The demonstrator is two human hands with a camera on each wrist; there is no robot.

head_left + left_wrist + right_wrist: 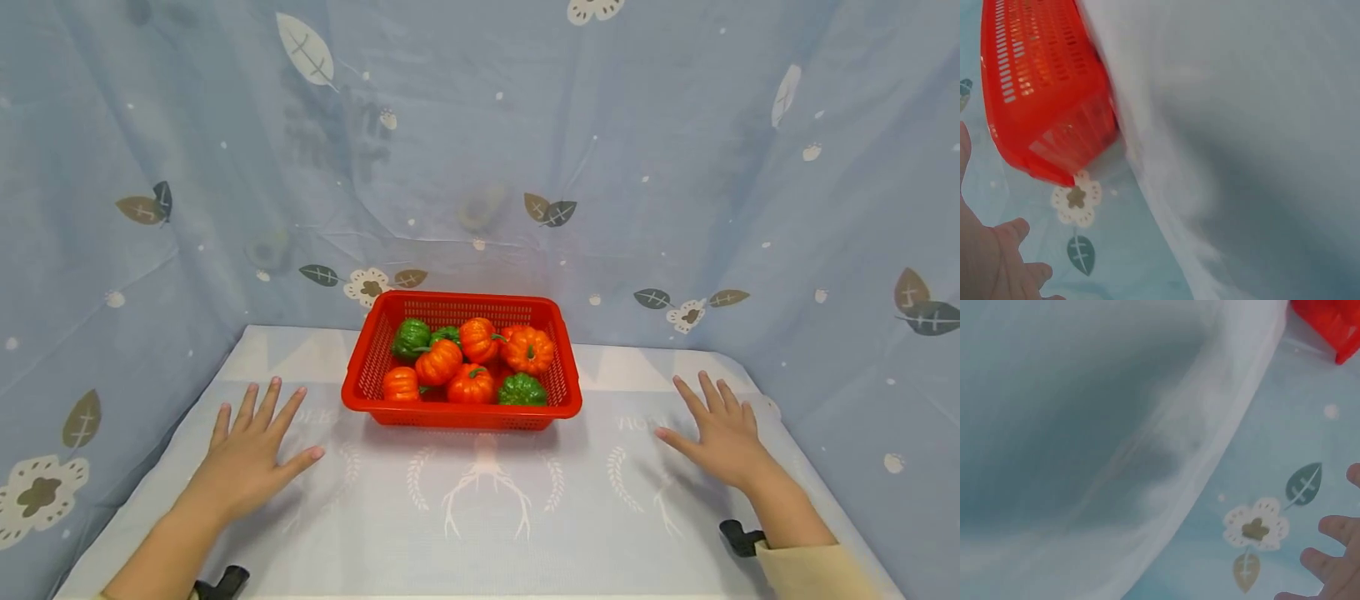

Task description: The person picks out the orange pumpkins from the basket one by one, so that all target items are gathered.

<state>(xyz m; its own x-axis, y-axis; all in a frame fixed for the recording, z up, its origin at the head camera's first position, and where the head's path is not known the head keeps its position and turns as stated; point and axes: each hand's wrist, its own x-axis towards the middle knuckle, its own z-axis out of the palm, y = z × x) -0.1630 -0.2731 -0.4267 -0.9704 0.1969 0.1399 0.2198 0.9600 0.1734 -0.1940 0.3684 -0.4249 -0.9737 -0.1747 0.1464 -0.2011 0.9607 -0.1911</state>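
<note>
A red plastic basket [468, 417] with slotted walls stands at the back middle of the table. Inside it lie several small orange pumpkins [529, 351] and several green ones [522, 390], some overlapping. My left hand [243, 462] is over the table to the basket's left, fingers spread and straight, holding nothing. On the other side, my right hand [723, 437] is likewise spread with nothing in it, well apart from the basket. The left wrist view shows the basket's end wall [1079, 134] beyond the left fingers; the right wrist view catches only a basket corner [1335, 325].
The table [480, 558] wears a pale cover with white antler and leaf prints. Blue curtains [465, 150] with leaf and flower patterns enclose it at the back and both sides. Dark wrist mounts [742, 538] sit near the sleeves.
</note>
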